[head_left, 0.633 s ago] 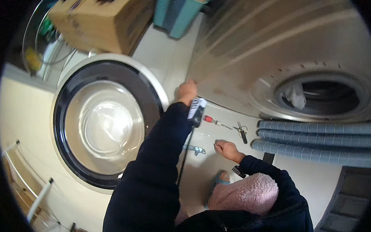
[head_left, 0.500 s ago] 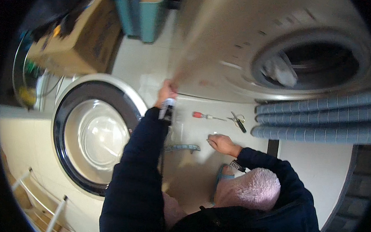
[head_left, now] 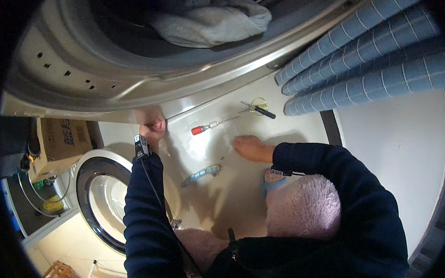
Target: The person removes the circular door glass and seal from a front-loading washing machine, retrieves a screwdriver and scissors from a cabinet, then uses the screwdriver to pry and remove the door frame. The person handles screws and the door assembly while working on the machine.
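Observation:
My left hand [head_left: 153, 129] is at the lower edge of the washing machine's metal front panel [head_left: 149, 92], its fingers curled against that edge. My right hand [head_left: 252, 148] is low over the white floor, knuckles up and fingers curled in; whatever they may hold is hidden. Between and beyond the hands lies a screwdriver [head_left: 198, 130] with a red and clear handle, its shaft pointing right. Farther off, a black-handled tool [head_left: 264, 111] lies across a yellowish ring [head_left: 259, 101]. A pale blue curved strap [head_left: 200, 174] is nearer to me.
Grey-white cloth [head_left: 213, 23] hangs in the drum opening above. The round glass door [head_left: 103, 198] is at lower left, with a cardboard box [head_left: 63, 143] behind it. Blue checked fabric [head_left: 366, 86] hangs at the right. My knees in pink fluffy cloth [head_left: 304, 208] are close below.
My view has swung left and closer to the washing machine, so its opening now fills the top. My left hand stays at the panel's edge. The right hand remains low and curled.

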Available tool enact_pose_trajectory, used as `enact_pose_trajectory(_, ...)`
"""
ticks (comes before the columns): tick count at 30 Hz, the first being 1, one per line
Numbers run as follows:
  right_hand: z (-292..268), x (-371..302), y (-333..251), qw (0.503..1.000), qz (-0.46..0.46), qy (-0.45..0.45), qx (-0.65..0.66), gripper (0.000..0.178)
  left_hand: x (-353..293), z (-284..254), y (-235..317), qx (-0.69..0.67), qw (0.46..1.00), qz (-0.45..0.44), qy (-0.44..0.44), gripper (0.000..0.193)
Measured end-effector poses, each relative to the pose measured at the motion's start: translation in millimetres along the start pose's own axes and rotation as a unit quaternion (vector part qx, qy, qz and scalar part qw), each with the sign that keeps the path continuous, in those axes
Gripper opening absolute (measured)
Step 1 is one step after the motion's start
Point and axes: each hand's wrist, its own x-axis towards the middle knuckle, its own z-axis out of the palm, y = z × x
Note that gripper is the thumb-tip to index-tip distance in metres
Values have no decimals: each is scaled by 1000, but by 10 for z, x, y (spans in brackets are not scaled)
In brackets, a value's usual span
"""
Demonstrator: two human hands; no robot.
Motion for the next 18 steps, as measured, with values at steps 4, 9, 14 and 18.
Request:
enact_pose_trajectory(4,45,-83,-23,998,28,30,56,15,-1,-57,-10,31,999,19,-19,22)
enact_pose_trajectory(9,-11,-160,-118,997,18,53,52,14,89,-112,2,32,998,53,10,25)
enact_pose_trajectory(14,-321,40,380,932,81,331,120,20,32,-131,-4,33,998,54,-26,27)
enact_pose_trajectory(18,-994,21,1765,832,330,415,166,30,8,-129,17,52,997,42,-37,27)
